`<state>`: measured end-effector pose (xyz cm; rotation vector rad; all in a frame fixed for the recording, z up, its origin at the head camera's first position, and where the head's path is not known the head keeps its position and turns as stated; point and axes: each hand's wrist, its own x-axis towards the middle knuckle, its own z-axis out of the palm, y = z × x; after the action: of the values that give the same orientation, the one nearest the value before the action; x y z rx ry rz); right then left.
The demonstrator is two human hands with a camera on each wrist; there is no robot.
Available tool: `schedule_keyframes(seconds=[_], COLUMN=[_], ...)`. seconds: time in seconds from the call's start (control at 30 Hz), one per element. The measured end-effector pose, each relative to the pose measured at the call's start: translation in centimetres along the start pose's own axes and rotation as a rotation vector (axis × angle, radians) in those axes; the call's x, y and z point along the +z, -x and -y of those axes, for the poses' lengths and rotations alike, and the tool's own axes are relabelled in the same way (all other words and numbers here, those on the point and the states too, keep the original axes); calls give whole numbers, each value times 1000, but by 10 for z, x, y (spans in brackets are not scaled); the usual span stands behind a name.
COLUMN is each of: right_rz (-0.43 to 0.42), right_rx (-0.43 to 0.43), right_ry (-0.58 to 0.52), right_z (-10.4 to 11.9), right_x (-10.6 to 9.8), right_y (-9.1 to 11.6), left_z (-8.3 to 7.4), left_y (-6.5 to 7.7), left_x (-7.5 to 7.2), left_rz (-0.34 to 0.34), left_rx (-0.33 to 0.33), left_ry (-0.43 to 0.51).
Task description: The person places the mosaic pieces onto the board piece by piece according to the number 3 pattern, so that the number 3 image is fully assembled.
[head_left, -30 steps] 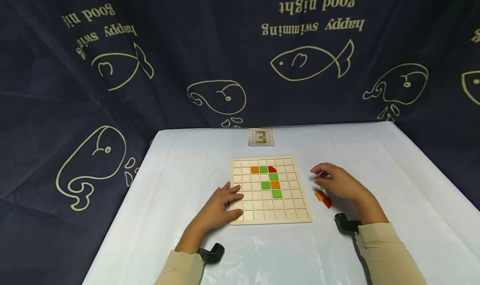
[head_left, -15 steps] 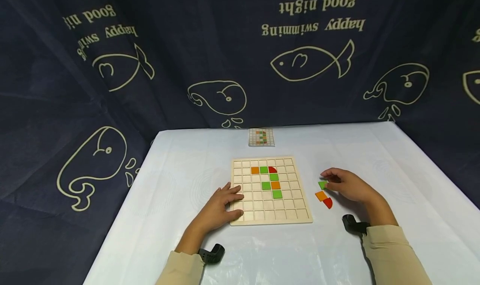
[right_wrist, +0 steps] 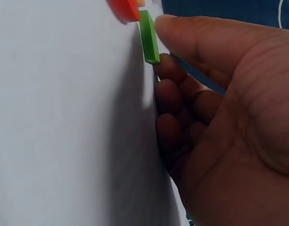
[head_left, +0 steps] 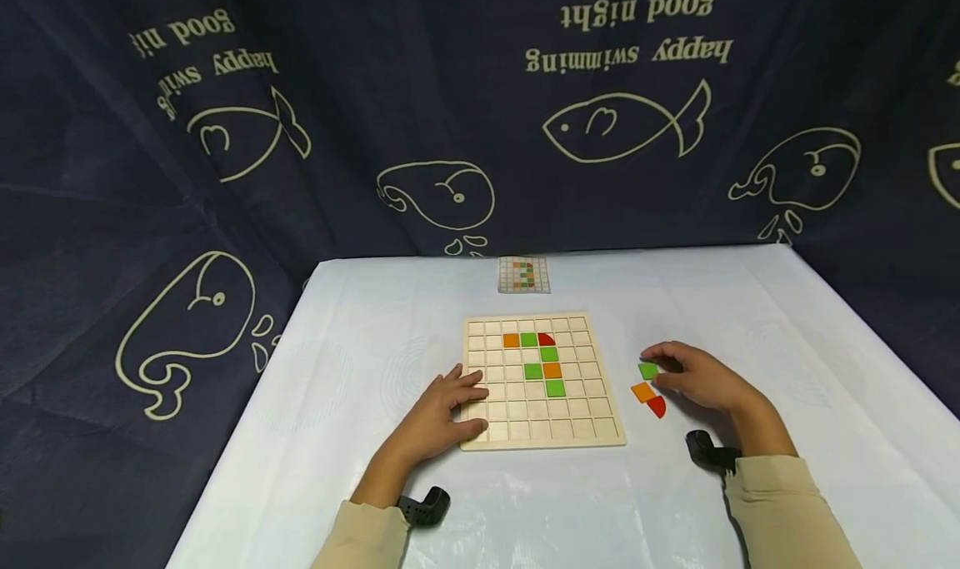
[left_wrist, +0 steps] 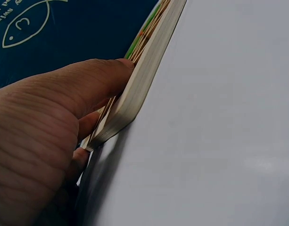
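Note:
A pale wooden grid board [head_left: 517, 430] lies on the white table, bearing several orange and green square tiles and one red quarter-round tile [head_left: 546, 339]. My left hand [head_left: 435, 415] rests at the board's left edge with its fingers spread over the border; in the left wrist view its thumb [left_wrist: 106, 77] lies along the board's side. To the right of the board, my right hand [head_left: 701, 376] has thumb and index finger at the edges of a loose green square tile [head_left: 648, 371], which stays on the table. Its remaining fingers are curled in the right wrist view, beside the green tile [right_wrist: 149, 37].
Just nearer than the green tile lie a loose orange tile [head_left: 642, 393] and a red quarter-round tile [head_left: 657, 406]. A small pattern card [head_left: 523, 275] sits at the table's far edge. Behind hangs a dark blue curtain [head_left: 420, 77] with fish and whale drawings.
My right hand has drawn back to the right and down from above the loose tiles, and its thumb and index finger now meet the green tile. The left hand stays in place.

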<state>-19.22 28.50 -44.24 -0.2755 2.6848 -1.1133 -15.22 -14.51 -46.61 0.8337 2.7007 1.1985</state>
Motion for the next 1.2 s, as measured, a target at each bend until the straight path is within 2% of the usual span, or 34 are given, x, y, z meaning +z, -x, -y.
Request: schedule_keyframes(seconds=[0.3, 0.7, 1.03, 1.2], right_rz=[-31, -34, -22, -25], right_rx=[-56, -53, -41, -82], right_ry=[53, 45, 28, 47], right_z=[-3, 0, 10, 19], right_x=[5, 4, 1, 1], right_y=[0, 2, 3, 4], left_z=[-1, -2, -2, -2], left_y=[-1, -1, -1, -1], left_x=[0, -1, -1, 0], left_rz=[-2, 2, 4, 0], left_rx=[3, 6, -1, 2], left_ry=[-5, 2, -6, -7])
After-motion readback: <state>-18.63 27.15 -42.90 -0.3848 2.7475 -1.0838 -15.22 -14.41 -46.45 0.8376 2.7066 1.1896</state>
